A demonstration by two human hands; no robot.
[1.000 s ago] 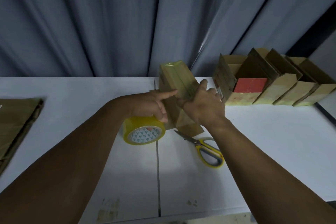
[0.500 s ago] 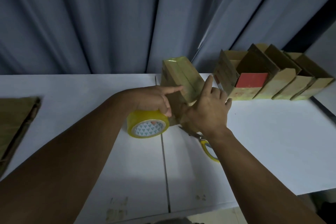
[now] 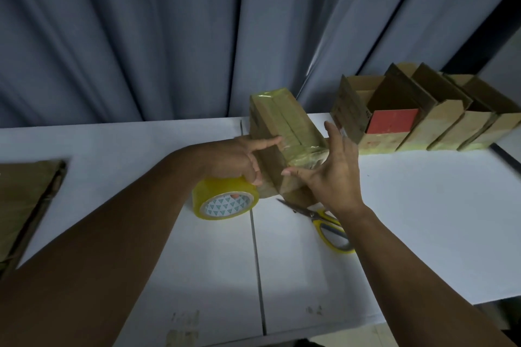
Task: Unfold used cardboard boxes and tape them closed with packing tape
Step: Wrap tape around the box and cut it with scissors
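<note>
Grey-blue curtain (image 3: 169, 36) behind white seamed tabletop (image 3: 423, 220), left hand (image 3: 234, 158) gripping yellow tape roll (image 3: 225, 203), forefinger on taped box (image 3: 284, 124), right hand (image 3: 335, 175) spread against it, scissors (image 3: 324, 220) beside, open boxes (image 3: 423, 127) far right.

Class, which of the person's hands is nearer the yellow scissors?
Right. The right hand presses the box right beside the scissors; the left hand grips the tape roll farther left.

A packing station: white table (image 3: 423, 220), grey curtain (image 3: 141, 36), row of cardboard boxes (image 3: 451, 127), tape roll (image 3: 225, 201), scissors (image 3: 329, 227).

Dim room, bright patch on tabletop (image 3: 296, 262), wide-angle edge bending
</note>
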